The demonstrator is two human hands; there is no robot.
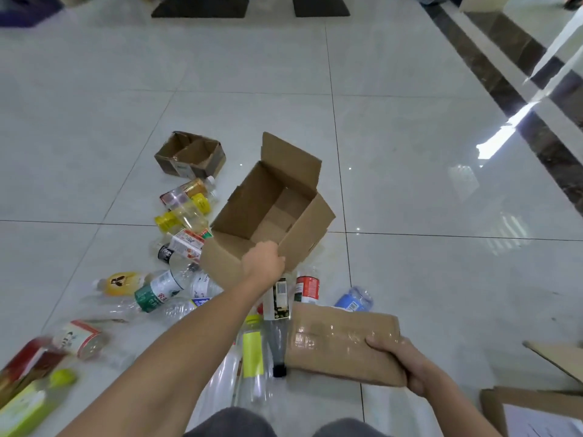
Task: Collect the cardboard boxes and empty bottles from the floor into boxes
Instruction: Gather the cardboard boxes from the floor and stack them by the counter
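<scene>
An open brown cardboard box stands tilted on the floor with its flaps up and nothing inside. My left hand grips its near flap. My right hand holds the right end of a flattened, tape-wrapped cardboard piece low over the bottles. Several empty plastic bottles lie scattered on the tiles left of and in front of the box, some with yellow caps. A small divided cardboard box sits farther back on the left.
More cardboard with paper on it lies at the bottom right. A dark striped floor border runs along the right. Two dark bases stand at the far edge. White tiles stretch right of the box.
</scene>
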